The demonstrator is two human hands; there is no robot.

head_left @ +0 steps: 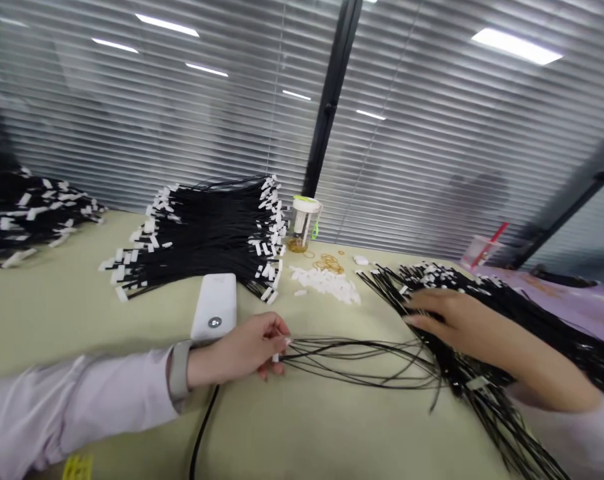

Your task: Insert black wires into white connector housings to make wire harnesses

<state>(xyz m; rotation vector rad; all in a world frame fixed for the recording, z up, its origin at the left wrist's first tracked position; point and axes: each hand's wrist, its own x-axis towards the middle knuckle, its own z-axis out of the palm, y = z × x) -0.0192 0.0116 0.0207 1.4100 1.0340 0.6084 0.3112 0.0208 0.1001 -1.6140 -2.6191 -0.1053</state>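
Note:
My left hand [242,350] is closed in a pinch on the white-tagged ends of a small bundle of thin black cables [362,363] lying across the table. My right hand [452,320] rests with fingers stretched flat on a loose heap of black cables with white tags [487,293] at the right. The pinched cables run rightward into that heap.
A large stack of black cables with white tags [207,233] lies at the back centre, another stack [22,213] far left. A white power bank [215,307], loose white tags [327,283], rubber bands [327,263], a small plastic jar [306,217] and a pink cup [477,253] sit on the beige table [82,313].

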